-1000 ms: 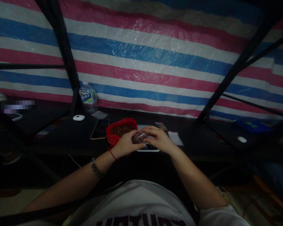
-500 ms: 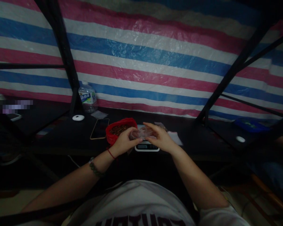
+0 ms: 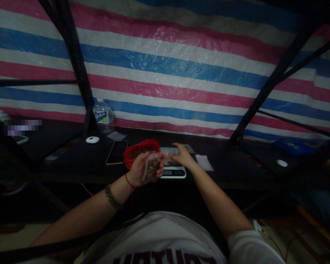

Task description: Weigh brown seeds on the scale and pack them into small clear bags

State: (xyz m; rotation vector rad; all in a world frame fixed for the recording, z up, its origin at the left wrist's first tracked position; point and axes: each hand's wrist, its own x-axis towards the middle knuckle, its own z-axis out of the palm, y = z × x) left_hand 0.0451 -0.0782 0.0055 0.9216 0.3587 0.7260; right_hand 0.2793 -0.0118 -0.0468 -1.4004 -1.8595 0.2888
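My left hand, palm up, is wrapped around a clear plastic bag of small brown pieces. The bag tilts in front of a red container, which holds more of the same brown pieces. My right hand reaches over a white digital scale, with index finger and thumb apart. Something translucent lies between these fingers and the bag; whether it is touched cannot be made out. The scale's display faces me, and its plate is partly hidden by my hands.
Left of the container lie a phone and a white oval case. A plastic bottle stands behind them. Flat clear bags lie right of the scale. Black metal posts rise at both sides before a striped sheet.
Both hands were around the clear bag above the scale. My left hand has drawn it left and towards me, turning palm up, while my right hand has come away from it.
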